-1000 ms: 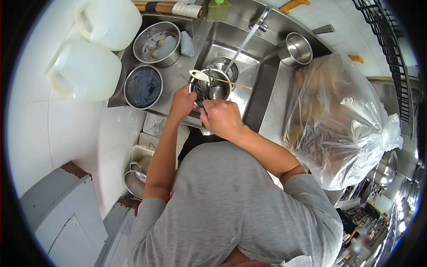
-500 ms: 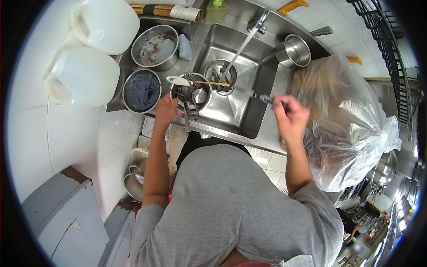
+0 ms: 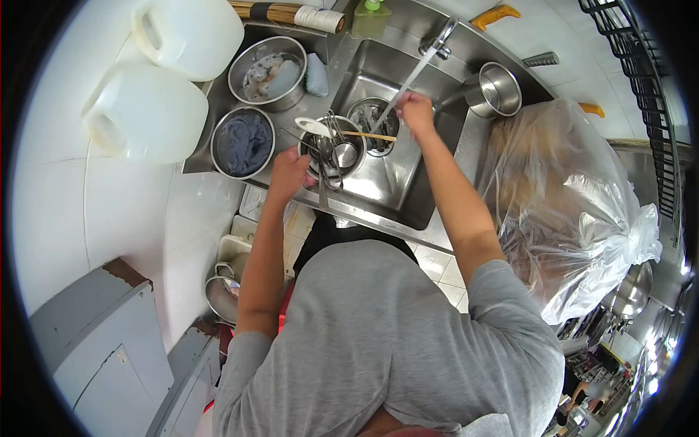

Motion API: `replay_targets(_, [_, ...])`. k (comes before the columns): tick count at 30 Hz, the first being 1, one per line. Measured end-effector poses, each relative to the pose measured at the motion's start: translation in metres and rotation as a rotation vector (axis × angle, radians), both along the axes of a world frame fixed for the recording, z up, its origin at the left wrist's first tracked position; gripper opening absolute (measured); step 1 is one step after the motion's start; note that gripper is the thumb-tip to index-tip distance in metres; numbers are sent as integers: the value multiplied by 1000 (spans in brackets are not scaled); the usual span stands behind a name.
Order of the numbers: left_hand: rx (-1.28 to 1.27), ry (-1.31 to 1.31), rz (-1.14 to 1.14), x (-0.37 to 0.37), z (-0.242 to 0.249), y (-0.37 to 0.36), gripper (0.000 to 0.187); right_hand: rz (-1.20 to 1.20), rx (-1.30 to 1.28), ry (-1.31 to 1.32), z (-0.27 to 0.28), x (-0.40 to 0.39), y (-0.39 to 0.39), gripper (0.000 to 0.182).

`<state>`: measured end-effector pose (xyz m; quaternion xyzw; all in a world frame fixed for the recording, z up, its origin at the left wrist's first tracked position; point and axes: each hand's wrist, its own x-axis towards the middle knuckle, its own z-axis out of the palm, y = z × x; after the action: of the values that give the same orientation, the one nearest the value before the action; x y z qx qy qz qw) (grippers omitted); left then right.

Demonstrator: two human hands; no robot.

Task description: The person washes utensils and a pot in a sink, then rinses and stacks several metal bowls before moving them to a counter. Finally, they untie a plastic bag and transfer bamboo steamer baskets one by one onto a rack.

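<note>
At the near edge of the sink [image 3: 408, 191], my left hand [image 3: 291, 173] is closed on the rim of a steel pot [image 3: 357, 166]. Several utensils stand in that pot, among them a white-bowled spoon [image 3: 313, 127], a whisk and a long wooden stick [image 3: 371, 135]. My right hand [image 3: 416, 115] hangs over the basin with curled fingers, right beside the water stream [image 3: 411, 79] from the tap [image 3: 445, 36]. What those fingers hold, if anything, I cannot make out. Below them, a steel bowl [image 3: 355, 116] with metal pieces sits in the basin under the water.
Two steel pots stand left, one with soapy water [image 3: 266, 80], one with a dark cloth [image 3: 246, 142]. A light-blue sponge [image 3: 316, 75] lies beside them. A small saucepan [image 3: 497, 89] and a large filled plastic bag [image 3: 568, 204] are on the right. White jugs [image 3: 149, 109] stand far left.
My right hand has moved left and away from me, from the sink's right edge to the water stream. The small dark-handled metal tool it held is no longer visible. My left hand stays at the pot.
</note>
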<state>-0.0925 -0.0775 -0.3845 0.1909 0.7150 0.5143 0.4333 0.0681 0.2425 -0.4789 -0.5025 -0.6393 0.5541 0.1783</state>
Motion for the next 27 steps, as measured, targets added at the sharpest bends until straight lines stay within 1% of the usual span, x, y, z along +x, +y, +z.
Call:
replay_targets(1, [-5, 15, -21, -1, -1, 3, 25, 4, -177, 151, 11, -8, 6, 18])
replay_targets(3, [-36, 34, -85, -3, -1, 10, 25, 9, -523, 456, 58, -23, 16, 22])
replay_targets(4, [-51, 44, -116, -3, 1, 13, 25, 27, -488, 407, 65, -23, 18, 25])
replay_targets(6, [-31, -4, -69, 2, 3, 19, 25, 64, -421, 307, 76, -22, 19, 32])
replay_targets(7, [-21, -29, -42, 5, 5, 22, 25, 82, -370, 274, 86, -19, 14, 33])
replay_targets(9, [-28, 1, -59, 5, 10, 27, 29, 119, -273, 208, 100, -2, -9, 37])
replay_targets(12, [-42, 51, -101, 8, 21, 34, 32, 305, -417, 155, 108, 26, -34, 36])
replay_targets(13, [-44, 69, -123, 9, 22, 38, 32, 354, -408, 129, 107, 32, -38, 35])
replay_targets(15, [-7, 21, -148, 13, 9, 46, 33, 447, -392, 79, 103, 41, -46, 34])
replay_targets(16, [10, -1, -161, 14, 4, 49, 33, 433, -434, 124, 102, 39, -52, 29])
replay_targets(17, [4, 4, -186, 15, -1, 50, 33, 466, -353, 75, 103, 39, -52, 27])
replay_targets(19, [-10, 11, -237, 21, 11, 54, 32, 527, -195, -25, 112, 40, -55, 24])
replay_targets(22, [-9, 164, -332, 16, 4, 55, 40, 527, -60, -54, 119, 48, -55, 23])
replay_targets(23, [-8, 34, -284, 17, 2, 53, 44, 530, -21, -60, 122, 51, -54, 24])
replay_targets(25, [-6, -225, -182, 25, 35, 51, 56, 542, -28, -41, 128, 55, -53, 27])
replay_targets(26, [67, -383, -194, 25, 33, 48, 60, 552, -31, -30, 132, 55, -53, 29])
replay_targets(27, [142, -538, -206, 24, 29, 46, 64, 555, -46, -25, 135, 55, -54, 27])
